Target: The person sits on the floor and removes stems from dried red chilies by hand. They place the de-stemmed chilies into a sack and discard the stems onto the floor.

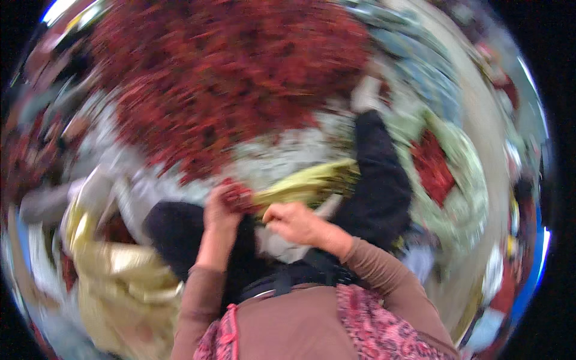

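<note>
Your left hand [221, 205] grips red peppers [241, 197], your right hand [294, 222] curls, contents unclear, while a big pile [234, 72] remains loose at 11 o'clock and a green sack [469, 171] at 3 o'clock already holds some.

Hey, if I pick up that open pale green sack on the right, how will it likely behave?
The pale green sack will probably be floppy, since its sides slump in soft folds. Red pieces show through its open mouth, so some could spill if it tips. Its weight is hard to judge, as the fill depth is hidden.
</note>
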`<state>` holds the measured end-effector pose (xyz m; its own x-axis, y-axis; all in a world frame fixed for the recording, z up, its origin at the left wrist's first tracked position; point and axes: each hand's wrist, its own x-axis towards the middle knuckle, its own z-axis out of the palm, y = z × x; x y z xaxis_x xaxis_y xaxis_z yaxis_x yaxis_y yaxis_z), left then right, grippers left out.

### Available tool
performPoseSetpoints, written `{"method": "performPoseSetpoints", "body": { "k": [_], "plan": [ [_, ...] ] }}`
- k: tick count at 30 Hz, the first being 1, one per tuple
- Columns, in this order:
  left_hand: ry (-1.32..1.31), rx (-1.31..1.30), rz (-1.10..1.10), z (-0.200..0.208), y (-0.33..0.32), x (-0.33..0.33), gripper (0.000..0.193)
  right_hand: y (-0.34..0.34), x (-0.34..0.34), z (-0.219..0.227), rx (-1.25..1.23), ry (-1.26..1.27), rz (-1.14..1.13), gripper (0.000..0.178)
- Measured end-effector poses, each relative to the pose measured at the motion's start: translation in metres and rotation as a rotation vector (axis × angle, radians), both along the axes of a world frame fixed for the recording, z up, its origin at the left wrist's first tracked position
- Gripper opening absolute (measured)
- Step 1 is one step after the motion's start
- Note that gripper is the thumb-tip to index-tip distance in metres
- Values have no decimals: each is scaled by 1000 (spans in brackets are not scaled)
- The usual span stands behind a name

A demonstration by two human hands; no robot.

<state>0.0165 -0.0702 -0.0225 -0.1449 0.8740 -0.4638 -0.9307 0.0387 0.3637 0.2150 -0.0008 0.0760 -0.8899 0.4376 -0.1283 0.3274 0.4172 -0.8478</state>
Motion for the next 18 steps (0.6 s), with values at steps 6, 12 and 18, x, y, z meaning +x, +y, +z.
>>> {"method": "performPoseSetpoints", "body": {
  "k": [6,12,18],
  "plan": [
    [160,-61,-76,67,88,62,26,-26,115,-29,-228,9,-253,15],
    [126,60,-465,161,195,212,33,-35,109,-34,-187,61,-278,16],
    [188,22,-707,184,207,334,34,-40,106,-49,-116,212,-321,10]
  ]
}}
